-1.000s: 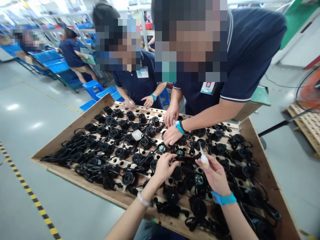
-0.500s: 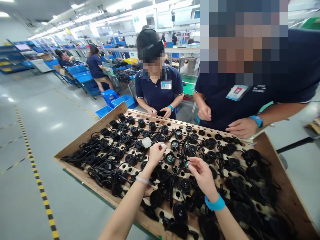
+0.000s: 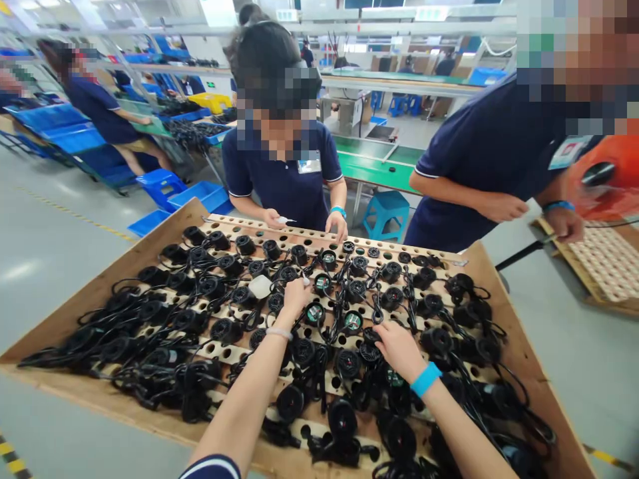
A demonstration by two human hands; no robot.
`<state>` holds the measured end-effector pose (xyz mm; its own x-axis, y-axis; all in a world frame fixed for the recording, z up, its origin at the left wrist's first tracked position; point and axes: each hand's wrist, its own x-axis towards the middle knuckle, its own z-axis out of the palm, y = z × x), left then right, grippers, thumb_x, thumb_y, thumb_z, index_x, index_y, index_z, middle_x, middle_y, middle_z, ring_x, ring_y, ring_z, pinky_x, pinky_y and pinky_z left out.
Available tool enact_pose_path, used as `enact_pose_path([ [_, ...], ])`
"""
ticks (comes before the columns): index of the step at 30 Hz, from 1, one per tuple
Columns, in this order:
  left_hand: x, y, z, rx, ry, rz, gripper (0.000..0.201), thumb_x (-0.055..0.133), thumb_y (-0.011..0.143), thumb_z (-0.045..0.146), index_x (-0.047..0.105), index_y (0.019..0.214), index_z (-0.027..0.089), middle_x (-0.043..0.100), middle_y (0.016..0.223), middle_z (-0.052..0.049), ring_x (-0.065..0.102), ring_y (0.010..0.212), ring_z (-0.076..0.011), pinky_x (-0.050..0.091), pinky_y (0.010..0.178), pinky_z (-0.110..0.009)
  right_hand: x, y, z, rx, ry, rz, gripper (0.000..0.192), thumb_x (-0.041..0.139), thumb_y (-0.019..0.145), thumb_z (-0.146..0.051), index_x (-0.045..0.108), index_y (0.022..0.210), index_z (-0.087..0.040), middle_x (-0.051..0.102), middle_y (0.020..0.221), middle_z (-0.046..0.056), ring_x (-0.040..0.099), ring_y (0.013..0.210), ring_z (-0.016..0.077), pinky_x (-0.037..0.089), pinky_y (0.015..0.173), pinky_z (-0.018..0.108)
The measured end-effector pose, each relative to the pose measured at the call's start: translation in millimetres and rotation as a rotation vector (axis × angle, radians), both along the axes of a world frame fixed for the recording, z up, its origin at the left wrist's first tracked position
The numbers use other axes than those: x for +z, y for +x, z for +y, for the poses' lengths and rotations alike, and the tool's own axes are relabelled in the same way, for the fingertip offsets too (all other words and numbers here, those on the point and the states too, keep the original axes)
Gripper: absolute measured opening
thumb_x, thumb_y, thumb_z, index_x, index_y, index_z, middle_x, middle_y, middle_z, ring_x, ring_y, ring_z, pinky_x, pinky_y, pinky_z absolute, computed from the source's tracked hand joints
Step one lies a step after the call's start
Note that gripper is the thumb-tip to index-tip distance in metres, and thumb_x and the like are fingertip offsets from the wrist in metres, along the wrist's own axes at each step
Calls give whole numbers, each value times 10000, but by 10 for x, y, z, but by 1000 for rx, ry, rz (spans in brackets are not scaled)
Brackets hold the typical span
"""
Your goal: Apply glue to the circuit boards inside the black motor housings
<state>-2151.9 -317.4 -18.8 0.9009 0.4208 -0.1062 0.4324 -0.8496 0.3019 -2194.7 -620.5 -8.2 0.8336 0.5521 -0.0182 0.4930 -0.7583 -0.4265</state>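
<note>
My left hand (image 3: 295, 298) is closed around a small white object with a narrow tip (image 3: 306, 281), mostly hidden by the fingers. It hovers over the middle of a wooden tray (image 3: 74, 283) filled with black round housings on coiled cables. My right hand (image 3: 398, 346) has its fingers closed on the edge of a black round cap (image 3: 372, 335). Just left of that cap, an open housing with a green circuit board (image 3: 353, 322) faces up. Another open housing (image 3: 315, 313) sits below my left hand, and a third (image 3: 322, 285) lies beyond it.
A whitish translucent piece (image 3: 259, 287) rests on the housings. Across the tray, a co-worker (image 3: 284, 159) holds a white pointed tube (image 3: 285, 220). Another person (image 3: 469, 159) stands at the right. Behind are a green workbench (image 3: 379, 159), a blue stool (image 3: 387, 214) and blue bins (image 3: 200, 196).
My view has swung right and closer to the tray. My right hand has moved off an open housing to the black cap. My left hand still holds the white object.
</note>
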Motion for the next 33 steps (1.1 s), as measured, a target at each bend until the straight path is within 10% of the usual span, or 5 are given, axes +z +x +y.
enact_pose_path([
  [8, 484, -463, -228, -135, 33, -80, 230, 477, 892, 235, 672, 975, 147, 687, 972, -142, 646, 945, -257, 471, 841, -349, -164, 86, 340, 19, -208, 87, 114, 605, 850, -180, 617, 756, -117, 667, 768, 29, 641, 716, 143, 524, 692, 314],
  [13, 391, -725, -675, -465, -139, -52, 463, 706, 722, 207, 594, 1171, 207, 667, 1115, -64, 624, 1032, -217, 485, 900, -307, 14, 75, 139, -104, -50, 79, 235, 457, 872, -176, 643, 1007, -121, 685, 827, 119, 672, 753, 234, 506, 634, 326],
  [17, 177, -686, -810, -548, -223, -22, 605, 710, 661, 112, 532, 1236, 180, 638, 1178, -98, 624, 1038, -227, 495, 882, -321, 128, 32, -22, -288, 454, 455, 464, 280, 909, -313, 433, 1336, -218, 640, 741, 36, 629, 610, 184, 451, 454, 273],
  [22, 70, -625, -801, -467, -282, 24, 199, 659, 711, 90, 631, 896, 160, 669, 684, -6, 646, 659, -173, 482, 623, -258, 147, -34, -55, -479, 1269, 1159, 413, 549, 718, -370, 534, 1124, -297, 578, 769, 1, 507, 563, 128, 327, 410, 211],
  [33, 55, -605, -856, -353, -390, -85, 68, 557, 841, 141, 601, 831, 192, 645, 814, -24, 611, 774, -163, 472, 715, -272, -10, 20, 299, -536, 1217, 1011, 476, 620, 756, -579, 563, 1063, -218, 600, 889, 29, 439, 616, 94, 328, 443, 192],
])
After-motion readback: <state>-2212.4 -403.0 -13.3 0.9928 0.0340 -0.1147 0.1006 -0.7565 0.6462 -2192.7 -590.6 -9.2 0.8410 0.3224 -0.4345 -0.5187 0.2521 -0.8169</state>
